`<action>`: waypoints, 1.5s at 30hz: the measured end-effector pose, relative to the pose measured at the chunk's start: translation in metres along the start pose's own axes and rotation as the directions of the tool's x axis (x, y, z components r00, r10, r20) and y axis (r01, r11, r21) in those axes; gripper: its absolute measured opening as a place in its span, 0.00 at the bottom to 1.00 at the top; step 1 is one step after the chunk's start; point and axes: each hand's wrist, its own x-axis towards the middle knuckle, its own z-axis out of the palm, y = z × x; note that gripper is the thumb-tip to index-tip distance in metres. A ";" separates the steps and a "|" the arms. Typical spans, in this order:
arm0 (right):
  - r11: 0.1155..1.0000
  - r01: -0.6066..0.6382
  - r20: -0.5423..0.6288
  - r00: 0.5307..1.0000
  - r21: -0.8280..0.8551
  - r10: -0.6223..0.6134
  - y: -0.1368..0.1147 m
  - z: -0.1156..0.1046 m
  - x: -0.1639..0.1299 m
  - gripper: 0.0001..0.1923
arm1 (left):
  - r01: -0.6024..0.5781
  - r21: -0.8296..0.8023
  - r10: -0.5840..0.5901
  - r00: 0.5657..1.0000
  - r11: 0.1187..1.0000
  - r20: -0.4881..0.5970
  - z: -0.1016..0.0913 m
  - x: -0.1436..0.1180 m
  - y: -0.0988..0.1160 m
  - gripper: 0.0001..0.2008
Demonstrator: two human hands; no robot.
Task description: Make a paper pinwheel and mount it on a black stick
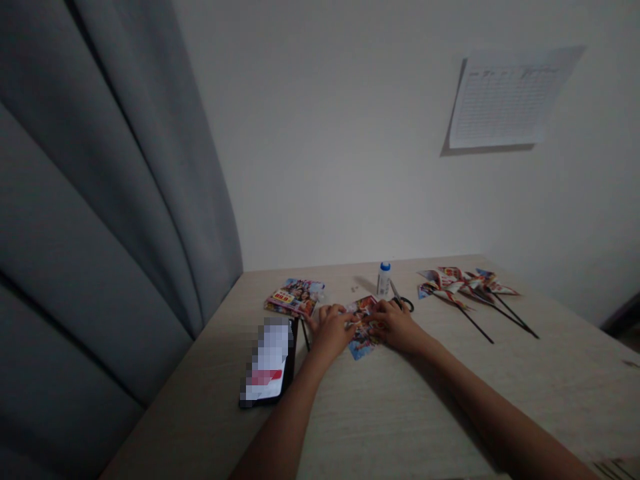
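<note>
A colourful printed paper (361, 349) lies on the table between both hands, its middle partly covered by fingers. My left hand (334, 328) holds the paper's left side, fingers bent inward with their tips on it. From the other side my right hand (397, 325) holds it, fingers curled over its right part. Just beyond the right hand are scissors (406, 305) with dark handles and a glue bottle (384, 280) with a blue cap. A dark stick (305, 335) lies left of my left hand, partly hidden.
A stack of printed papers (293, 298) lies at the back left, with a lit phone (269, 363) in front of it. Several paper pinwheels (463, 285) on dark sticks lie at the right. A grey curtain (150, 167) borders the left side; a printed sheet (500, 107) hangs on the wall.
</note>
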 end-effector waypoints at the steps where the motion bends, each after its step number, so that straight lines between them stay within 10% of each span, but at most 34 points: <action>1: 1.000 -0.004 0.000 1.000 -0.003 0.004 0.000 0.000 0.000 0.17 | -0.006 -0.003 0.006 1.000 1.000 -0.012 0.001 0.000 0.000 0.07; 16: 1.000 -0.003 0.036 0.999 -0.009 0.004 0.000 -0.003 0.000 0.17 | -0.020 0.006 0.021 0.983 1.000 -0.181 0.015 0.004 0.003 0.03; 45: 1.000 0.015 -0.036 0.999 0.002 -0.015 0.008 -0.006 -0.003 0.19 | 0.045 -0.083 -0.051 0.996 0.996 -0.073 0.009 0.003 0.002 0.05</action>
